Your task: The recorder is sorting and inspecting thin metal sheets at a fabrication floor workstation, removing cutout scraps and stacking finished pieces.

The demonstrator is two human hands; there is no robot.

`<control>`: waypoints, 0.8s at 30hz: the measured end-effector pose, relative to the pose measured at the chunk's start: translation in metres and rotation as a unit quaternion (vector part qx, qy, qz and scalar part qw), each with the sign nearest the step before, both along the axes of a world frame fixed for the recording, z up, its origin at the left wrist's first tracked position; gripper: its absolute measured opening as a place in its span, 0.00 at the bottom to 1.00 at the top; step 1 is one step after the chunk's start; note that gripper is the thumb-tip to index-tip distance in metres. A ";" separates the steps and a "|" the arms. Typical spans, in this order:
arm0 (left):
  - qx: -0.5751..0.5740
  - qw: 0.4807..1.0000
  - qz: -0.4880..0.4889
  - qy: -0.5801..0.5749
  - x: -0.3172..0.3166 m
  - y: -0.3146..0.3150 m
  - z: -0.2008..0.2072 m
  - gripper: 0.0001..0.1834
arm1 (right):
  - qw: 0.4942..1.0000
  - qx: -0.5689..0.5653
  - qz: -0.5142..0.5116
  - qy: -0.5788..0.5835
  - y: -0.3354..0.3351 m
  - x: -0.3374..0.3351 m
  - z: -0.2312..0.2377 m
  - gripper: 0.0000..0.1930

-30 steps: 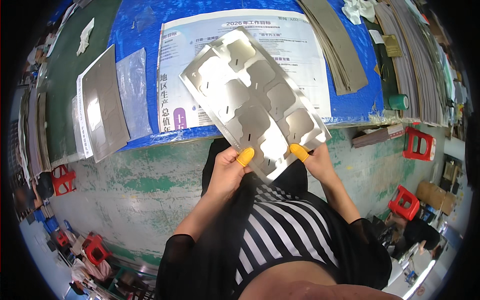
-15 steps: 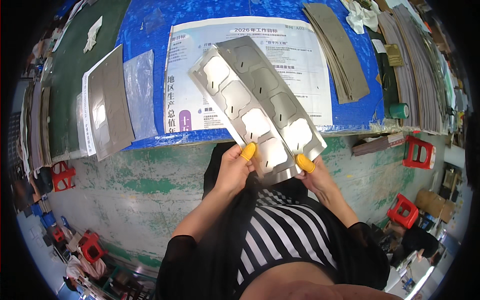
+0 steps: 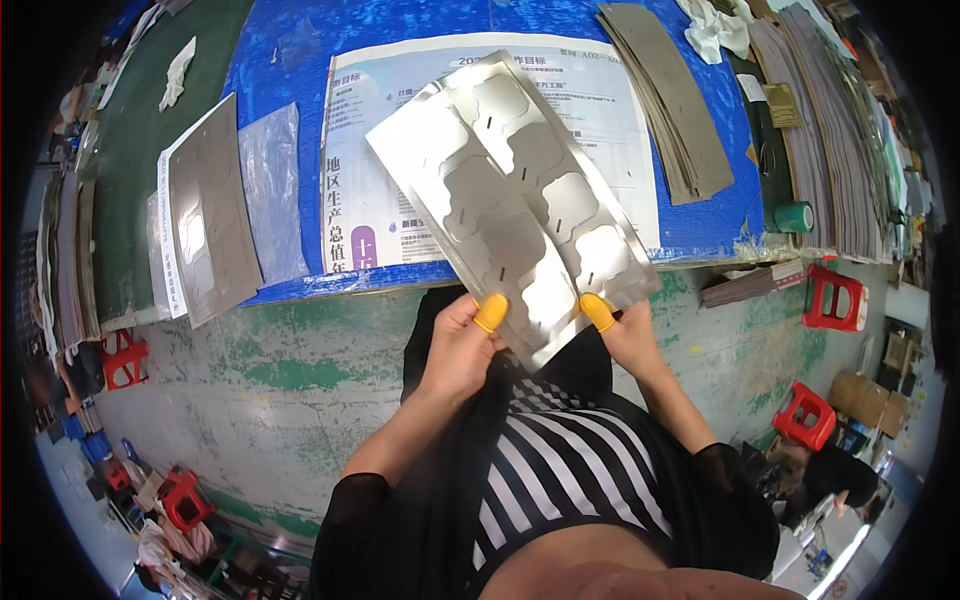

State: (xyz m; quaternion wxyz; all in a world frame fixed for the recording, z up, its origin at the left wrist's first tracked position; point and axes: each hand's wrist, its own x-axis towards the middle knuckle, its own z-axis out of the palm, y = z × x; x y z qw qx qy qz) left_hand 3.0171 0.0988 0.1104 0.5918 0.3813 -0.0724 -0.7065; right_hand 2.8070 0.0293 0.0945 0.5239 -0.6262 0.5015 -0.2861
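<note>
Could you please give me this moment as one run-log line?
left hand: holding shiny metal sheeting | right hand: holding same sheeting | worn: yellow thumb covers | beyond: newspaper on blue table cover

Bright indoor light, white glare across metal plates (image 3: 505,214), fisheye bending, dark corners, blurry outer rim

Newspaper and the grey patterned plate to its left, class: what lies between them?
In the head view, from plate to newspaper: a clear plastic sheet, then a narrow strip of blue table covering.
</note>
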 end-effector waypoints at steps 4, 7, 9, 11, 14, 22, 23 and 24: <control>-0.008 0.999 -0.014 0.049 0.008 -0.002 -0.032 0.10 | 0.850 0.409 -0.067 -0.325 0.005 -0.007 0.017 0.11; 0.071 0.997 0.008 0.010 0.001 -0.006 -0.005 0.12 | 0.995 0.079 0.005 -0.068 -0.003 -0.002 0.009 0.15; 0.029 1.000 -0.008 0.006 -0.001 -0.002 0.001 0.13 | 0.997 0.068 0.028 -0.024 -0.008 -0.004 0.002 0.14; 0.017 1.000 -0.015 -0.014 -0.002 0.000 -0.005 0.13 | 0.994 -0.088 0.055 0.044 -0.007 -0.008 -0.009 0.14; 0.010 0.998 -0.054 0.019 0.005 0.003 -0.036 0.12 | 0.917 0.308 -0.091 -0.237 0.010 -0.002 0.016 0.12; 0.037 0.999 -0.007 -0.009 -0.004 -0.004 -0.008 0.10 | 0.965 0.206 -0.087 -0.136 -0.003 0.004 0.021 0.07; 0.039 0.999 -0.025 0.005 -0.002 -0.003 -0.020 0.10 | 0.965 0.206 -0.085 -0.136 -0.002 0.004 0.021 0.07; 0.005 0.999 -0.028 0.035 -0.003 -0.009 -0.019 0.10 | 0.923 0.278 -0.084 -0.251 -0.001 0.002 0.021 0.07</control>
